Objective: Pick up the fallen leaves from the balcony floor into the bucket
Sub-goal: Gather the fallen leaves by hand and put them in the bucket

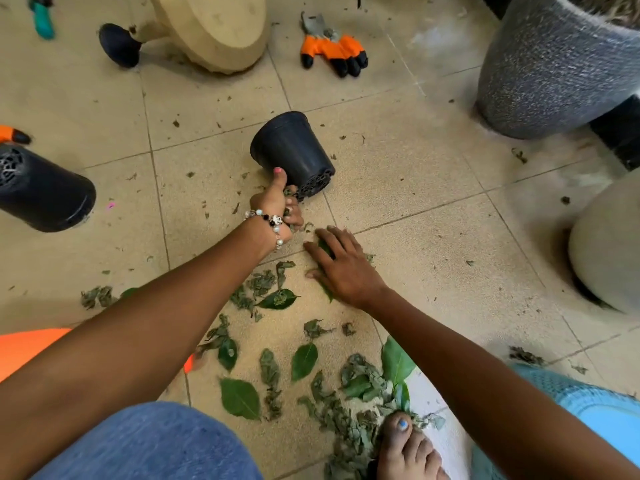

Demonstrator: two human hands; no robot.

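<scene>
**Leaves being gathered beside the tipped pot**

A clump of leaves is clutched in the left hand point(277, 206), thumb against the black pot point(292, 152), which is tilted on the floor. The right hand point(341, 268) is laid flat, fingers straight, on a green leaf. Many leaves point(277, 358) lie scattered nearer the knees. Judged mid-task; next, the clump should be dropped into the pot's mouth.

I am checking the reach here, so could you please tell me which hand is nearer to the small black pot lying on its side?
Left. The left hand touches the black pot, thumb on its wall; the right hand lies flat on leaves below it.
</scene>
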